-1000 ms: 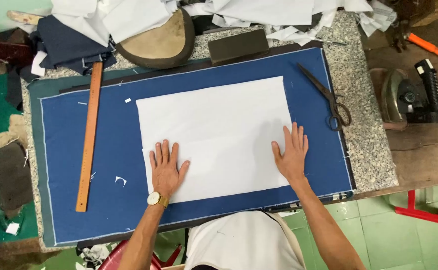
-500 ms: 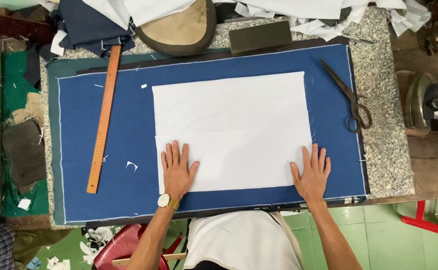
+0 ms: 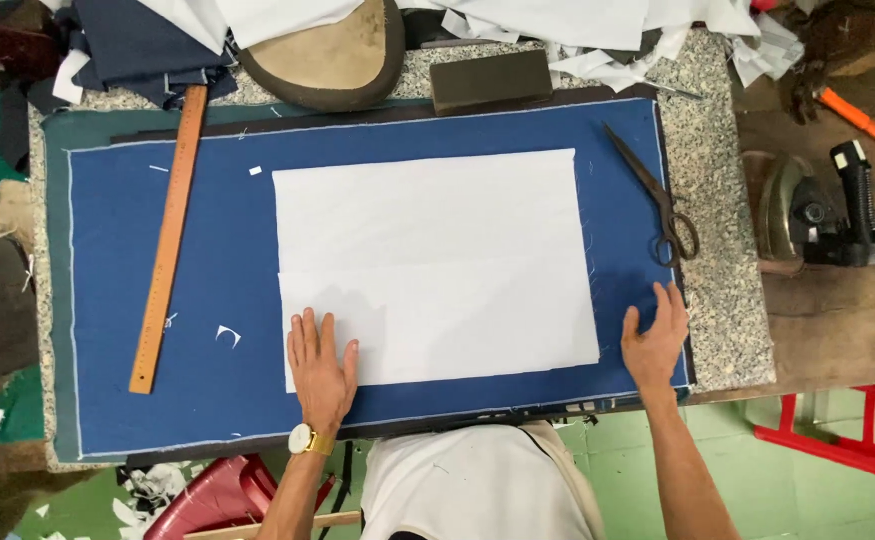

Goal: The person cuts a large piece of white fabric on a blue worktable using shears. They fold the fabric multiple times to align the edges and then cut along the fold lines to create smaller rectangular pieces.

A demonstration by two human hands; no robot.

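The left hand (image 3: pixel 320 372) lies flat, fingers spread and holding nothing, on the near left corner of a white sheet (image 3: pixel 436 265) that is spread over a blue cloth (image 3: pixel 158 400) on the bench (image 3: pixel 723 300). The right hand (image 3: pixel 656 345) rests open and empty on the blue cloth just beside the sheet's near right corner. Black scissors (image 3: pixel 658 200) lie near that hand, and a wooden ruler (image 3: pixel 166 245) lies well apart to the left.

Ruler (image 3: pixel 168 240) left of sheet (image 3: pixel 438 260)
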